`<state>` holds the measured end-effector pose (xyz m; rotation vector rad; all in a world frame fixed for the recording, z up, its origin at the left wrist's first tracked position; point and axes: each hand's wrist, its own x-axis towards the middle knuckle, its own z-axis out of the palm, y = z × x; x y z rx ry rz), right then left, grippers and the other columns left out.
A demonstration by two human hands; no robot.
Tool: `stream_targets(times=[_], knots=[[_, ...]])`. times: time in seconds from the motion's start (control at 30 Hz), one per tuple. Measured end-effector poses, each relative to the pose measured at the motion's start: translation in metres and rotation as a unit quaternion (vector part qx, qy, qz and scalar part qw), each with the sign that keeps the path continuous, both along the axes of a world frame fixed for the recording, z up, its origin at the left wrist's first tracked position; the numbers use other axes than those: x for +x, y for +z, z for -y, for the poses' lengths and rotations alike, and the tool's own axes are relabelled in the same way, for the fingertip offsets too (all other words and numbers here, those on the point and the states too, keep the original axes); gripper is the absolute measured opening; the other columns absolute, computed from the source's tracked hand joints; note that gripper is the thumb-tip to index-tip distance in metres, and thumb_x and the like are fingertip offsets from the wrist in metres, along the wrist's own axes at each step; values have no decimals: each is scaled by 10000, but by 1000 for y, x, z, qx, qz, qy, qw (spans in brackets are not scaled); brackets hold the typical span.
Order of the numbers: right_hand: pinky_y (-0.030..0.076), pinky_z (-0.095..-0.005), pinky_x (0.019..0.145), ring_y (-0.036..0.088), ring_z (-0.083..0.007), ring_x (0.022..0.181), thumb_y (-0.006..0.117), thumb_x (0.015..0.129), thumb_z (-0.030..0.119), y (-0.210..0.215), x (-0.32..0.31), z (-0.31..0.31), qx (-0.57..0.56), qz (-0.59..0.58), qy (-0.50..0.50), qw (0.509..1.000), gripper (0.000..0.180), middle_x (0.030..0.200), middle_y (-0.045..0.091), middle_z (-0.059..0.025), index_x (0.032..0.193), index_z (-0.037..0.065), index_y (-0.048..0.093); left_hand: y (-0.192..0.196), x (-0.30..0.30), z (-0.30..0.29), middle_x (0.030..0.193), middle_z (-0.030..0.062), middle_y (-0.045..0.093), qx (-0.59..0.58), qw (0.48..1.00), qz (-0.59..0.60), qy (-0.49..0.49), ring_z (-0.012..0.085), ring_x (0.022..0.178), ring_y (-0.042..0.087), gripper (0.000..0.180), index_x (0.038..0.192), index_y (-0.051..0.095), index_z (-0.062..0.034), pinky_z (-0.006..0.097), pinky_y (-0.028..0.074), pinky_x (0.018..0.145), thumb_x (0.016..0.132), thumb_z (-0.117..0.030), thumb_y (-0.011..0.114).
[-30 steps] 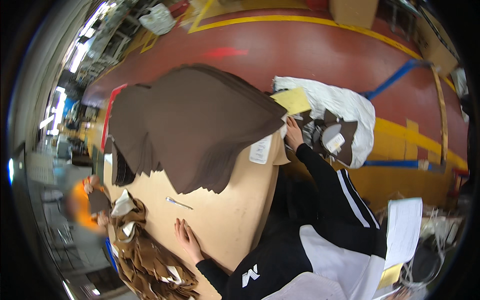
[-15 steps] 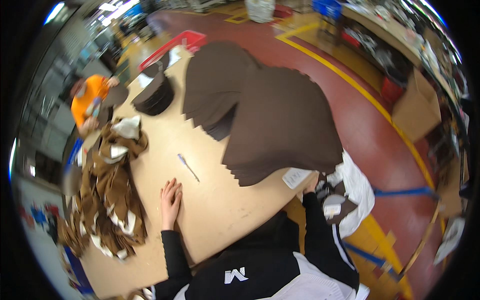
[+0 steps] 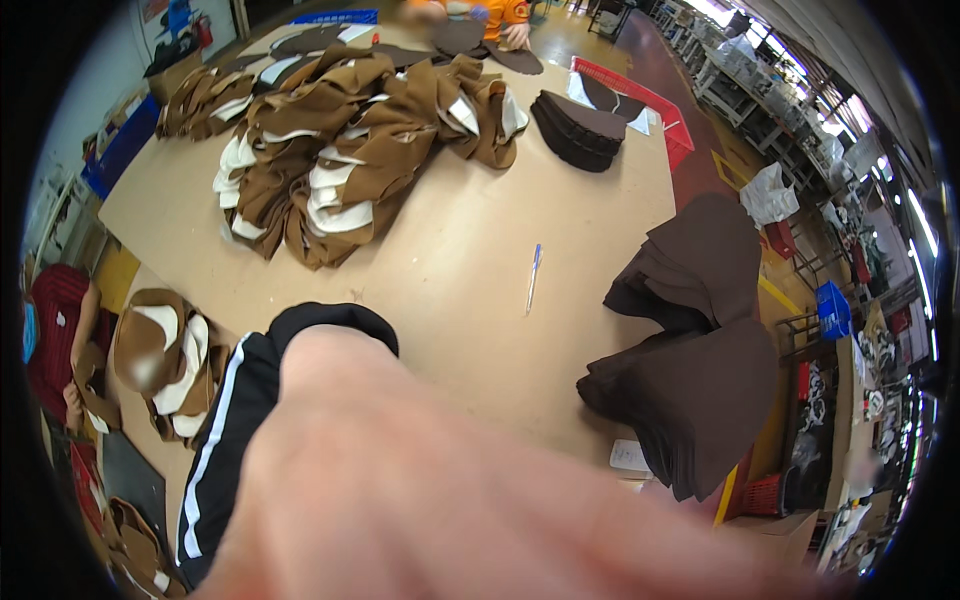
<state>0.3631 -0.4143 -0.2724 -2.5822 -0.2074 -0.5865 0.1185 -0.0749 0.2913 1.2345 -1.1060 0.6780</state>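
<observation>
My left hand (image 3: 400,480) is raised very close in front of the camera, large and blurred, with its black, white-striped sleeve (image 3: 225,430) at the lower left. Its fingers run out of the picture at the bottom, so I cannot see what they do. My right hand does not show. Beyond the raised hand, a blue-capped pen (image 3: 534,275) lies on the tan table (image 3: 460,330). Two stacks of dark brown cut fabric pieces rest along the right edge, a nearer stack (image 3: 690,400) and a farther stack (image 3: 705,250). A white label (image 3: 630,455) lies beside the nearer one.
A large heap of brown and white fabric pieces (image 3: 390,130) covers the far left of the table. A smaller dark stack (image 3: 580,130) stands near a red basket (image 3: 640,95). One person in orange (image 3: 515,12) works at the far side, another in dark red (image 3: 60,320) at left.
The view has swung to the left. My left hand has risen from the table to just before the camera. My right hand, earlier at the table's corner, has gone out of view.
</observation>
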Motion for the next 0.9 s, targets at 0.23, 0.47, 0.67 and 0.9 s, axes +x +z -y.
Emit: stream_targets(times=[0.23, 0.47, 0.67, 0.9], knots=[[295, -488, 1143, 424, -381, 1348, 562, 880, 64, 39, -39, 10, 94, 94, -15, 991, 443, 1415, 501, -195, 1320, 16, 543, -5, -37, -8, 1102, 268, 667, 9, 997, 50, -50, 412, 1094, 615, 486, 1143, 642, 70, 534, 475, 943, 1045, -358, 433], [386, -460, 1087, 469, -380, 1314, 520, 1011, 156, 170, -32, -34, 240, 256, -42, 935, 379, 1455, 451, -226, 1334, -42, 511, -13, -101, -26, 1050, 251, 688, 105, 979, 71, -159, 365, 1036, 656, 466, 1080, 666, 69, 501, 509, 906, 1053, -324, 416], [441, -398, 995, 535, -292, 1182, 522, 991, 75, 275, -17, -77, 331, 388, 21, 860, 377, 1403, 485, -185, 1342, -54, 465, -103, -23, -51, 1109, 218, 665, -7, 990, 98, -97, 324, 1067, 634, 460, 1112, 655, 31, 458, 499, 918, 1040, -368, 436], [407, -413, 975, 524, -299, 1088, 500, 936, -3, 299, -84, -151, 465, 298, 257, 793, 264, 1319, 481, -249, 1193, -61, 476, -318, 43, -88, 1501, 177, 417, 420, 478, -378, 672, 299, 1427, 346, 623, 1447, 456, -122, 531, 277, 1143, 969, -520, 499]])
